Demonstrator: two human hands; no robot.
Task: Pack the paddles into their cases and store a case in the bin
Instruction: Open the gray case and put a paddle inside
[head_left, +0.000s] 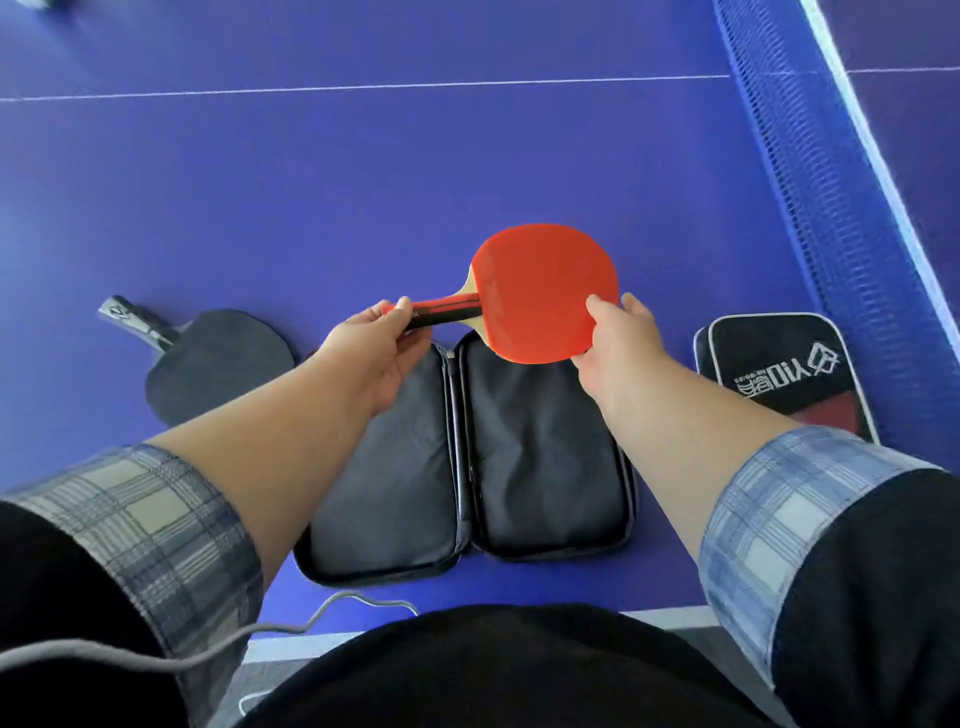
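Note:
A red paddle (540, 286) hangs flat above the far end of an open black case (545, 467), which lies unzipped with both halves spread on the blue table. My left hand (374, 353) pinches the paddle's handle. My right hand (618, 348) grips the blade's near right edge, thumb on top. A second paddle (218, 364), black face up, lies on the table to the left of the case. A closed black case (779, 369) with white lettering lies to the right. No bin is in view.
The blue net (810, 208) runs along the right side of the table (363, 182). A grey cable (208, 649) trails over the table's near edge by my body.

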